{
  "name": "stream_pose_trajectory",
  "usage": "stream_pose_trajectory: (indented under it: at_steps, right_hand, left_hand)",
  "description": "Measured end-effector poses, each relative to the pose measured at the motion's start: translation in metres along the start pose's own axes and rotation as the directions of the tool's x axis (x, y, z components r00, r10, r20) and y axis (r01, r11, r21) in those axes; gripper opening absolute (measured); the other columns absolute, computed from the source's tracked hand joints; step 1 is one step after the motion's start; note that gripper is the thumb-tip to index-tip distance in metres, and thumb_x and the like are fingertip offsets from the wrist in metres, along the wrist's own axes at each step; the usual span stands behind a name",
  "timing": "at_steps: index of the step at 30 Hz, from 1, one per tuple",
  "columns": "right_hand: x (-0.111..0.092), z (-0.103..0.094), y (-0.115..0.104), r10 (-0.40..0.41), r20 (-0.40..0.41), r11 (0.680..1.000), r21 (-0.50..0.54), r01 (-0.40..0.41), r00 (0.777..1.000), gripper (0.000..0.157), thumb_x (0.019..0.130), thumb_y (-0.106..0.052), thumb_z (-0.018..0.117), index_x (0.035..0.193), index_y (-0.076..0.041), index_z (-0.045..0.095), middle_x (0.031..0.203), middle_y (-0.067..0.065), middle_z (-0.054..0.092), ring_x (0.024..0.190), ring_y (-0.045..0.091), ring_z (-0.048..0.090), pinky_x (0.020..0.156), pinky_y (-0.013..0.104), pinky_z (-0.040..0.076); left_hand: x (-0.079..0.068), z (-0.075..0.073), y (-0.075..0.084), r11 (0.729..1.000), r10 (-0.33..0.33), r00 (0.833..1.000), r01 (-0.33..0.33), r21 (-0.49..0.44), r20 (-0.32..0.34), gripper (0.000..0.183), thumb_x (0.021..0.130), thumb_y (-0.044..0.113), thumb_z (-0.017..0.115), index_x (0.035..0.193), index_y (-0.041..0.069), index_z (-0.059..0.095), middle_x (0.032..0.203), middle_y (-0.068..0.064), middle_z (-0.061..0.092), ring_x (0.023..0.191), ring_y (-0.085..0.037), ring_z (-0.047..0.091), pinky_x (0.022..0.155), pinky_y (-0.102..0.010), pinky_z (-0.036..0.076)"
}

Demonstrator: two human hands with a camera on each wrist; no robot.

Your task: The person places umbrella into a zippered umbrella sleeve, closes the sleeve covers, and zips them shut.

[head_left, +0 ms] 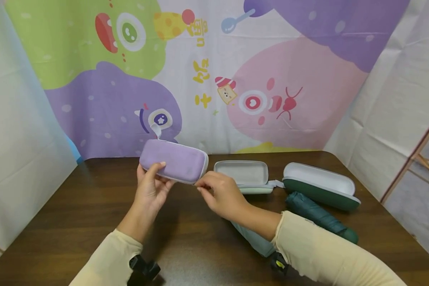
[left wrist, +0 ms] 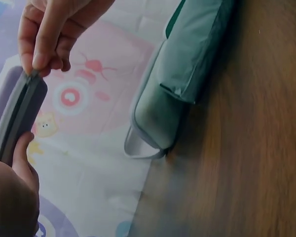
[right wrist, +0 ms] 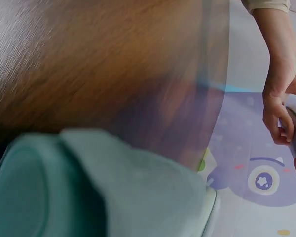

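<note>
Your left hand (head_left: 153, 190) is gripping an oblong, lavender fabric case (head_left: 178, 161). Your right hand (head_left: 224, 195) is pinching its corner zip (left wrist: 23, 92), ideally pulling evenly.

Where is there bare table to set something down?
A wide bare patch of table lies between the white side sheet and the left hand. Another is between the left hand and the pale teal bundle. The right is crowded: pale green case, dark green case, dark teal bundle; the right hand hides part of it.
</note>
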State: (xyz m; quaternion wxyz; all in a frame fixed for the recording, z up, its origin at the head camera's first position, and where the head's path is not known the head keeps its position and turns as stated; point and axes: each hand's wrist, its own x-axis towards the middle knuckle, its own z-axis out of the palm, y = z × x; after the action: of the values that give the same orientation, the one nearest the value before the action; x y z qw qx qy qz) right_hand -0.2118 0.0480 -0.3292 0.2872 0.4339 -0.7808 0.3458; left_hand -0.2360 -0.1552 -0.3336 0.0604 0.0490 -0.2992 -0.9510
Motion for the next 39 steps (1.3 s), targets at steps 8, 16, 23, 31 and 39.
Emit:
stream_pose_trajectory:
  at_steps: [8, 16, 23, 31, 39]
  right_hand:
    - [-0.004, -0.008, 0.008, -0.049, -0.018, 0.998, -0.040, 0.048, 0.999, 0.012, 0.083, 0.007, 0.069, 0.087, -0.004, 0.066, 0.086, 0.003, 0.065, 0.078, 0.016, 0.058, 0.071, 0.027, 0.049]
    - [-0.011, -0.019, 0.015, -0.017, -0.010, 0.999, -0.046, 0.017, 1.000, 0.011, 0.084, 0.006, 0.069, 0.089, -0.004, 0.066, 0.085, 0.004, 0.063, 0.076, 0.015, 0.056, 0.068, 0.027, 0.048]
    - [-0.006, -0.035, 0.023, 0.119, -0.065, 0.987, -0.096, -0.125, 0.991, 0.010, 0.085, 0.005, 0.069, 0.089, -0.003, 0.066, 0.084, 0.005, 0.062, 0.074, 0.015, 0.057, 0.064, 0.028, 0.050]
    - [0.006, -0.047, 0.032, 0.282, -0.176, 0.946, -0.112, -0.304, 0.943, 0.004, 0.086, 0.001, 0.068, 0.090, -0.002, 0.068, 0.085, 0.009, 0.065, 0.074, 0.020, 0.062, 0.063, 0.034, 0.051]
    - [0.005, -0.034, 0.028, 0.416, -0.187, 0.907, 0.006, -0.422, 0.890, 0.004, 0.087, 0.000, 0.067, 0.089, -0.001, 0.070, 0.080, 0.008, 0.066, 0.070, 0.019, 0.061, 0.065, 0.036, 0.052]
  left_hand:
    - [0.006, -0.010, 0.006, 0.999, 0.046, 0.995, -0.047, 0.004, 0.084, 0.040, 0.092, 0.000, 0.056, 0.120, 0.024, 0.040, 0.098, -0.006, 0.061, 0.073, -0.022, 0.068, 0.065, -0.039, 0.058]
    - [0.009, -0.015, 0.023, 0.988, 0.034, 0.993, -0.051, 0.144, 0.117, 0.025, 0.092, 0.003, 0.054, 0.108, 0.018, 0.042, 0.096, -0.001, 0.063, 0.069, -0.017, 0.067, 0.062, -0.037, 0.058]
    - [0.007, -0.014, 0.027, 0.952, -0.028, 0.984, -0.027, 0.305, 0.175, 0.042, 0.089, -0.005, 0.050, 0.123, 0.019, 0.047, 0.116, -0.003, 0.051, 0.082, -0.017, 0.064, 0.068, -0.041, 0.058]
    - [0.001, -0.017, 0.024, 0.913, -0.090, 0.972, -0.007, 0.409, 0.219, 0.033, 0.087, -0.006, 0.053, 0.104, 0.021, 0.065, 0.111, -0.002, 0.052, 0.078, -0.015, 0.062, 0.061, -0.026, 0.055]
    - [-0.003, -0.005, 0.012, 0.922, -0.067, 0.997, 0.047, 0.385, 0.037, 0.036, 0.085, -0.008, 0.059, 0.116, 0.010, 0.056, 0.107, -0.002, 0.057, 0.076, -0.012, 0.063, 0.064, -0.024, 0.055]
